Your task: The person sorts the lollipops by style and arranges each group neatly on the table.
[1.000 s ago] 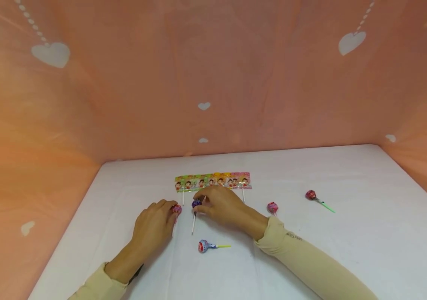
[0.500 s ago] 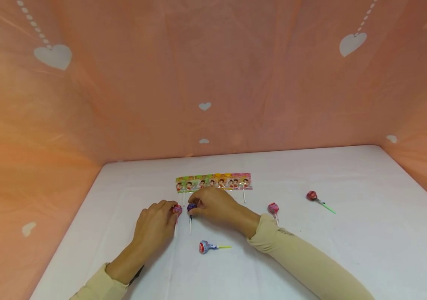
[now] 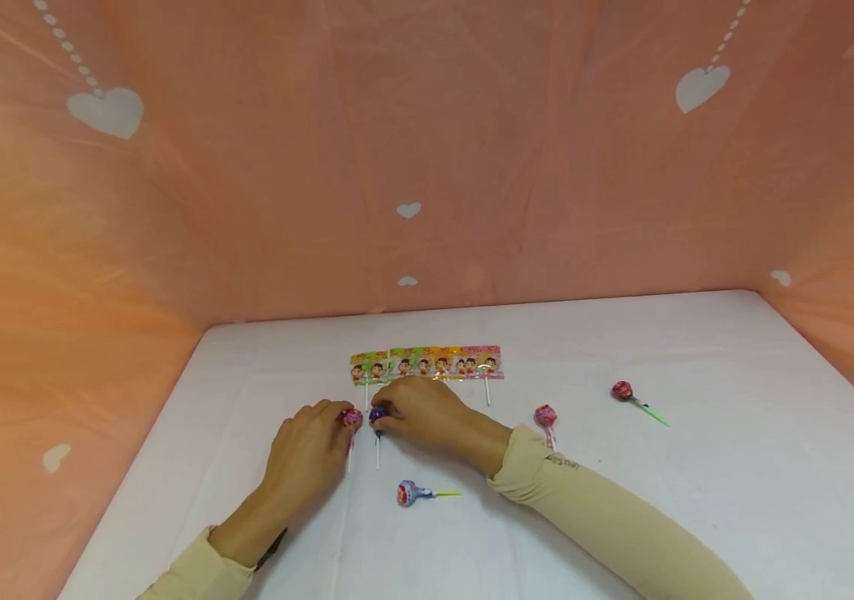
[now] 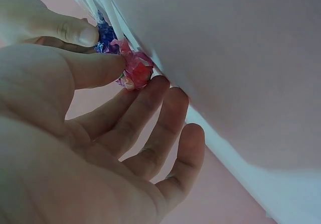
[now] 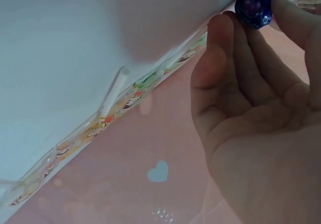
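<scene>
My left hand pinches the head of a pink lollipop between thumb and fingers, its white stick pointing toward me on the table. Just right of it, my right hand grips a dark purple-blue lollipop by its wrapped head, stick likewise toward me. In the left wrist view the pink head lies close beside the blue one. The right wrist view shows the blue head at the thumb and fingertips. Behind the hands runs a row of flat wrapped lollipops in green, yellow and pink, partly hidden by my right hand.
A light-blue lollipop with a yellow stick lies in front of the hands. Further right are a pink lollipop, near my right sleeve, and a red one with a green stick. Pink cloth walls enclose the white table.
My right hand has shifted left with the purple-blue lollipop, bringing it nearer the pink one and its stick more parallel. The left hand has stayed in place.
</scene>
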